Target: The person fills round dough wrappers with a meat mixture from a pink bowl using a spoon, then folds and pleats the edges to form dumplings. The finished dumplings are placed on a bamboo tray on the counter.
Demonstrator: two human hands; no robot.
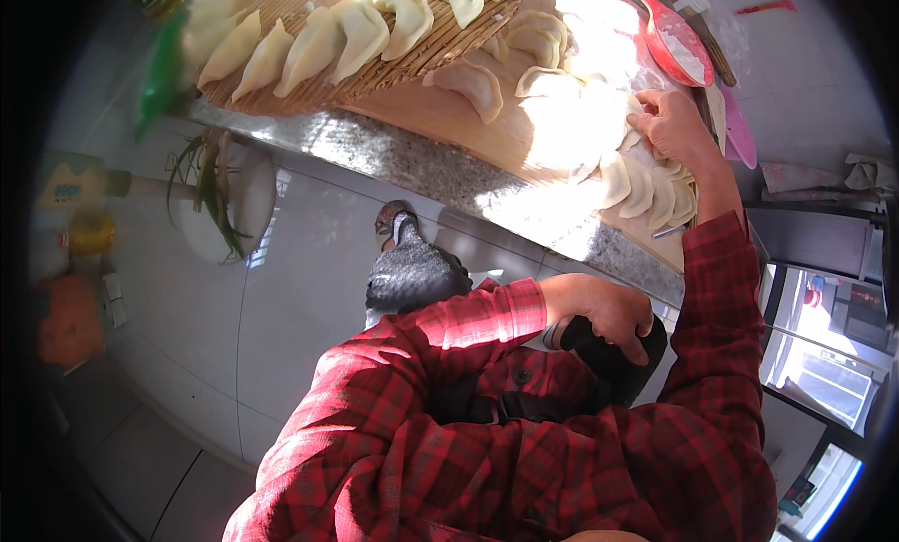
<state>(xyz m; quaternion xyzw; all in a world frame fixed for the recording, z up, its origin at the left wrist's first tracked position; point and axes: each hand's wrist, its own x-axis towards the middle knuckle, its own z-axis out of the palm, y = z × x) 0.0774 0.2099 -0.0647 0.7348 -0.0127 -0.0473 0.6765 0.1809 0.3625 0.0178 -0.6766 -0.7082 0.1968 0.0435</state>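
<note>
My right hand (671,124) reaches over the wooden board (393,117), with thumb and fingertips at the edge of a pale dumpling (624,112). Strong sunlight washes out part of that contact. Just below this hand, a row of folded dumplings (639,187) lies close together near the board's right end. More dumplings (537,36) lie farther back, and a single one (472,86) sits apart. My left hand (611,317) rests by my dark-trousered knee, below the counter edge, fingers loosely bent and holding nothing visible.
A woven straw tray (421,50) of dumplings overhangs the granite counter (337,135) at upper left. A red scoop (667,40) with white flour lies beyond my right hand, near a pink plastic item (739,131). Green onions (214,198) hang over a round pale surface (256,191) at left.
</note>
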